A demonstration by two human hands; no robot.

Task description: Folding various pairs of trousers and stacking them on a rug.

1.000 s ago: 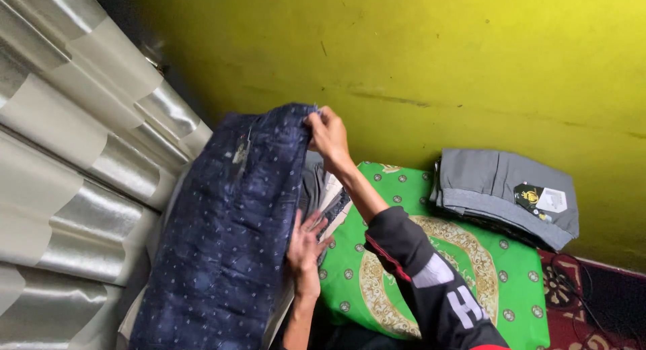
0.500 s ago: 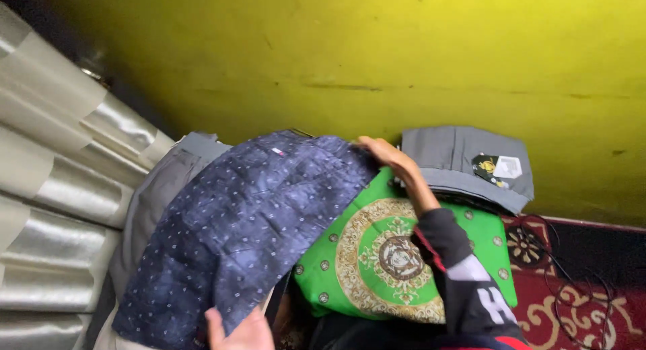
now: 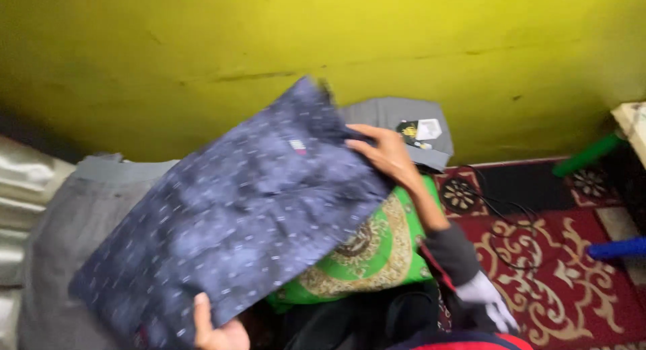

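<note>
I've got the folded navy cloth (image 3: 235, 215) lifted over the green cushion (image 3: 377, 256): right hand (image 3: 383, 155) fingers pinching its far edge, left hand (image 3: 215, 330) gripping the near corner. It isn't set down yet.

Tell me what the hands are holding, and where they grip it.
A folded navy patterned cloth: right hand on its far edge, left hand on its near edge.

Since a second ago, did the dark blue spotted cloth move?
Yes. The blue cloth swung right, off the grey pile at the left and over the green cushion, toward the folded grey trousers.
</note>
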